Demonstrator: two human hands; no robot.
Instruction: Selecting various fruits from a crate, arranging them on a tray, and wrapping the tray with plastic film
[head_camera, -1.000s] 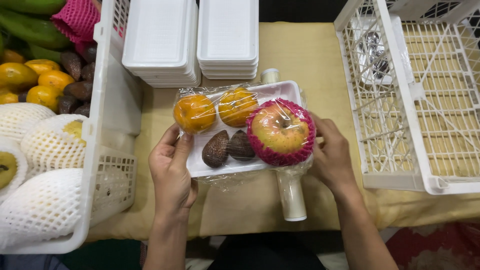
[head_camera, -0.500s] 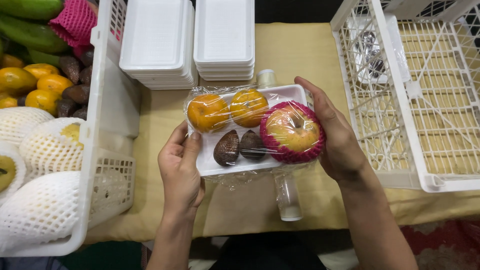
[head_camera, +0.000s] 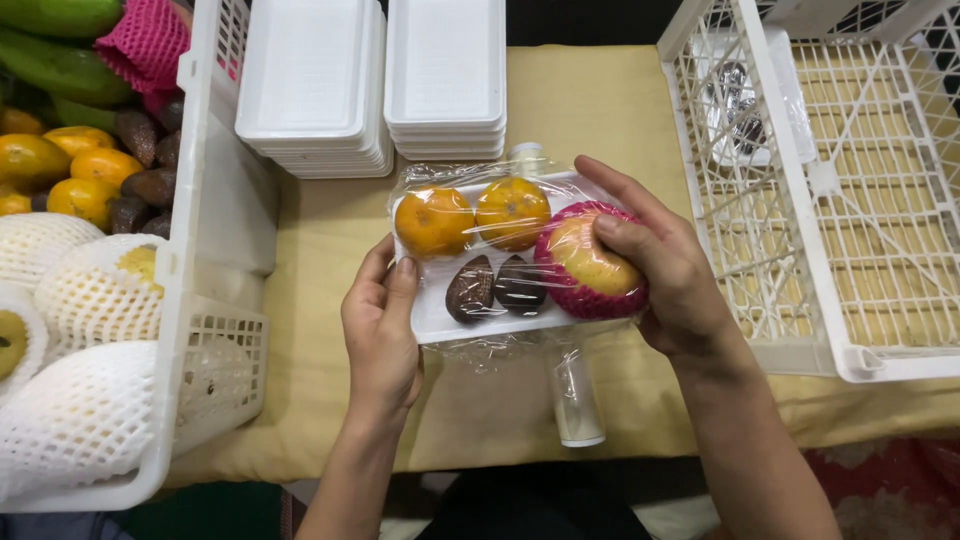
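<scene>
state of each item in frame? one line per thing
fruit tray: film-wrapped, held off the table
left hand: gripping tray's left edge
right hand: pressed over netted apple
film roll: lying under the tray
empty trays: stacked, two piles
right crate: nearly empty
left crate: full of fruit

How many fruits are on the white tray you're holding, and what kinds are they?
Oranges: 2
Dark brown fruits: 2
Apple in a pink net sleeve: 1
Total: 5

All sit on the white tray under clear wrap, held by the left hand and the right hand.
</scene>
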